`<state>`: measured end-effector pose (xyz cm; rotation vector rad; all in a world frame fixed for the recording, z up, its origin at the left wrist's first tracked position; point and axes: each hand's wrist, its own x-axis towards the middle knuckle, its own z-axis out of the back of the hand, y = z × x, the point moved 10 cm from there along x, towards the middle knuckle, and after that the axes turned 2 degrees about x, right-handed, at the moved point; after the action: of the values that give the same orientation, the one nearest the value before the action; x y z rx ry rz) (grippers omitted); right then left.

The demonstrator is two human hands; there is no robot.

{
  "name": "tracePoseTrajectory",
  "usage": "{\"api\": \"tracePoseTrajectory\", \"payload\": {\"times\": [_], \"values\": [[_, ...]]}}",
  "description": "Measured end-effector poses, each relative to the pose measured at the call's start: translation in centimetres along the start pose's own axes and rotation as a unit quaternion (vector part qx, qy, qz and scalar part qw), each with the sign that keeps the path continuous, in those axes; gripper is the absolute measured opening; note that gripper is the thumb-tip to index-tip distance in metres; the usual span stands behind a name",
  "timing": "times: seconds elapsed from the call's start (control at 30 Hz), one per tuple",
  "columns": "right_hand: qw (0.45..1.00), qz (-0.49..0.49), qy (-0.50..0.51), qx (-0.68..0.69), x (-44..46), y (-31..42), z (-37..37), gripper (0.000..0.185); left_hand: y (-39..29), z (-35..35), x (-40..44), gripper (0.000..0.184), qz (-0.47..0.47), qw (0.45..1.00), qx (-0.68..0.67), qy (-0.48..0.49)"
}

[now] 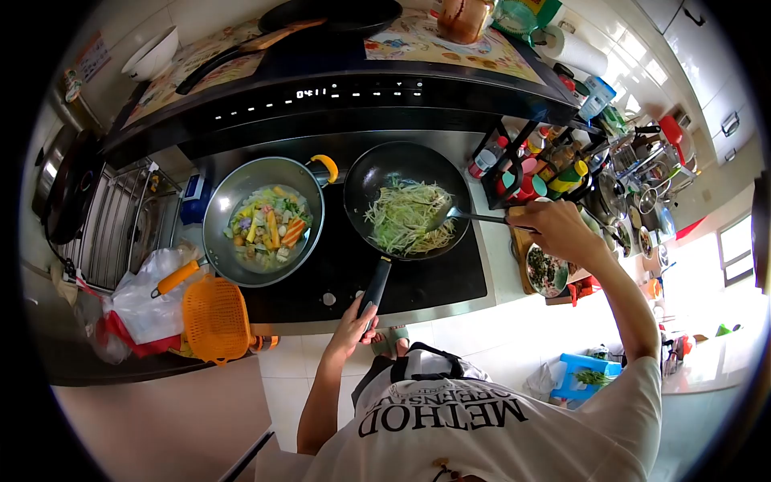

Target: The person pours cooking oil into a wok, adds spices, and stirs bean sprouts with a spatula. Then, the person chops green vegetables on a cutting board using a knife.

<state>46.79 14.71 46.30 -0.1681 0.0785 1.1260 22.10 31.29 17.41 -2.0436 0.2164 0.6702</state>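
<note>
My left hand (351, 328) is closed around the dark handle of a black frying pan (365, 173) on the stovetop. Pale green shredded vegetables (407, 213) fill the middle of this pan. My right hand (554, 229) grips a spatula (486, 217), its metal head resting in the shreds at the pan's right side. Left of the pan stands a wide grey wok (221, 217) with yellow-orange handles. It holds a mix of chopped vegetables (269, 229) in yellow, orange and green.
An orange plastic basket (215, 319) and white plastic bags (152, 293) lie left of the stove (434, 283). Bottles and jars fill a black rack (491, 189) at the right. Near my right hand is a plate of chopped greens (548, 269). The range hood (265, 100) hangs above the pans.
</note>
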Motion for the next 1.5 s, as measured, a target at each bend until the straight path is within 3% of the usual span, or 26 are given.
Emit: {"api": "tracePoseTrajectory", "payload": {"times": [0.17,0.2,0.27,0.5,0.6,0.63,0.7,0.83,0.87,0.97,1.0,1.03,1.07,1.1,1.13,1.17,1.3,1.33,1.4,1.43,1.47,1.5], "values": [[0.995,-0.035,0.090,-0.010,-1.6,1.2,-4.1,0.045,-0.3,-0.3,-0.1,0.044,0.009,1.000,0.003,0.017],[0.995,-0.061,0.043,0.072,-0.9,0.2,-7.6,0.043,-0.4,-0.5,-0.1,0.043,0.011,1.000,0.005,0.019],[0.991,-0.076,-0.014,0.107,0.9,0.8,-9.8,0.042,-0.3,-0.4,-0.1,0.043,0.010,1.000,0.009,0.017],[0.964,-0.139,-0.074,0.212,-1.1,0.6,-5.3,0.037,-0.2,-0.2,0.1,0.040,-0.002,1.000,0.013,0.014],[0.963,-0.135,-0.152,0.177,1.4,0.2,-6.6,0.041,-0.1,0.2,0.4,0.044,-0.009,1.000,0.030,0.003],[0.960,-0.132,-0.184,0.168,2.5,-0.2,-8.3,0.043,-0.1,0.4,0.5,0.046,-0.016,0.999,0.050,-0.010],[0.968,-0.125,-0.136,0.171,4.1,-0.3,-12.8,0.045,-0.2,0.8,0.7,0.048,-0.036,0.995,0.085,-0.040],[0.976,-0.095,-0.085,0.178,-1.3,0.4,-16.1,0.054,-2.0,1.0,-0.6,0.051,-0.081,0.965,0.193,-0.156],[0.977,-0.086,-0.072,0.183,-2.5,-0.3,-16.5,0.055,-2.3,0.9,-0.5,0.043,-0.098,0.950,0.235,-0.180],[0.977,-0.054,-0.036,0.205,-5.0,-2.6,-16.8,0.060,-4.0,0.0,-1.3,0.042,-0.130,0.830,0.468,-0.274],[0.975,-0.045,-0.025,0.218,-5.0,-3.4,-16.3,0.060,-6.4,-2.6,-2.5,0.045,-0.229,0.750,0.532,-0.320],[0.972,-0.046,-0.014,0.230,-5.2,-4.3,-16.3,0.061,-6.7,-3.6,-3.1,0.045,-0.197,0.703,0.579,-0.364],[0.969,-0.026,-0.048,0.240,-4.6,-4.5,-16.3,0.060,-7.4,-6.2,-4.3,0.043,-0.317,0.569,0.632,-0.419],[0.965,-0.010,-0.083,0.249,-3.3,-4.8,-16.6,0.060,-8.6,-9.5,-4.9,0.037,-0.352,0.492,0.664,-0.440],[0.967,-0.009,-0.083,0.239,-1.8,-4.8,-17.3,0.058,-8.7,-11.4,-4.9,0.028,-0.378,0.516,0.628,-0.444],[0.964,0.005,-0.090,0.250,-0.3,-5.0,-18.0,0.056,-8.3,-13.3,-4.2,0.023,-0.401,0.597,0.553,-0.421],[0.912,0.067,-0.098,0.394,-1.0,-7.3,-21.3,0.054,-4.6,-27.5,1.6,0.019,-0.417,0.652,0.568,-0.282],[0.902,0.057,-0.143,0.403,-3.1,-9.9,-21.5,0.055,-3.7,-31.5,2.9,0.019,-0.443,0.637,0.582,-0.243],[0.870,-0.020,-0.208,0.447,-9.1,-18.9,-23.5,0.048,-1.1,-36.9,5.9,0.022,-0.401,0.699,0.566,-0.174],[0.849,-0.143,-0.217,0.460,-12.9,-25.0,-25.9,0.042,0.2,-39.0,7.3,0.023,-0.385,0.721,0.557,-0.144],[0.806,-0.318,-0.165,0.471,-17.8,-31.1,-27.6,0.036,1.4,-41.1,8.4,0.024,-0.381,0.723,0.564,-0.115],[0.782,-0.368,-0.330,0.379,-22.5,-37.2,-30.0,0.033,2.4,-42.9,9.4,0.025,-0.378,0.725,0.570,-0.087]]}}
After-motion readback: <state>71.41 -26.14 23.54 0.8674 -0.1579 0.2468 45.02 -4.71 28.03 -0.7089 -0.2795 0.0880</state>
